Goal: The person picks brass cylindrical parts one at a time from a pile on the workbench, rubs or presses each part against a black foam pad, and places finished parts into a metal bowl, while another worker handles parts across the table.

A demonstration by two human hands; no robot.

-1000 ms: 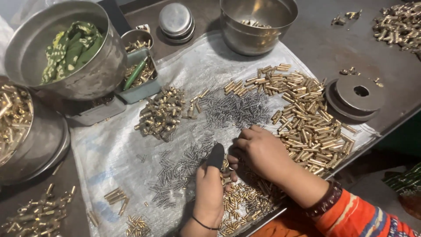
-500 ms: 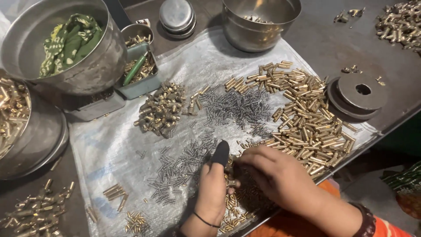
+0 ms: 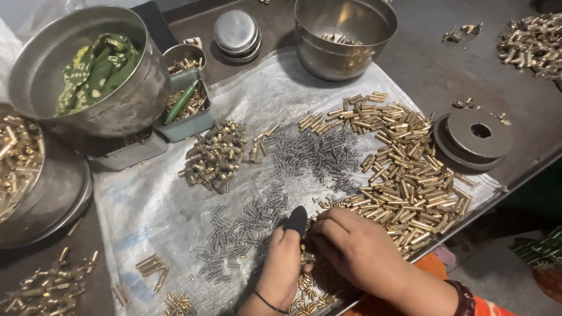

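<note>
Left hand (image 3: 281,266): at the near edge of the plastic sheet (image 3: 152,205), fingers curled narrow, a black cap (image 3: 297,220) on the raised thumb; whether it pinches a part I cannot tell.
Right hand (image 3: 357,248): just right of the left hand, palm down, fingers bent close over small brass pieces (image 3: 307,287) lying on the sheet under both hands; what it grips is hidden.
Brass tubes (image 3: 404,175): a broad heap on the sheet, just beyond and right of the right hand.
Springs (image 3: 246,225): grey scatter on the sheet, left of and beyond the left hand; a second patch (image 3: 316,153) lies farther up.
Darker fittings (image 3: 216,155): a pile on the sheet's middle, left of the upper springs.
Surface: a dark metal table (image 3: 421,76) under the crumpled clear sheet.
Steel bowl (image 3: 345,35): at the sheet's far edge, a few parts inside.
Big pot (image 3: 88,70): off the sheet's far left corner, a green cloth (image 3: 93,70) in it.
Small tray (image 3: 187,111): beside the pot, touching the sheet's edge.
Metal disc (image 3: 474,139): right of the sheet, near the table edge.
Pan of brass (image 3: 23,169): left of the sheet.
</note>
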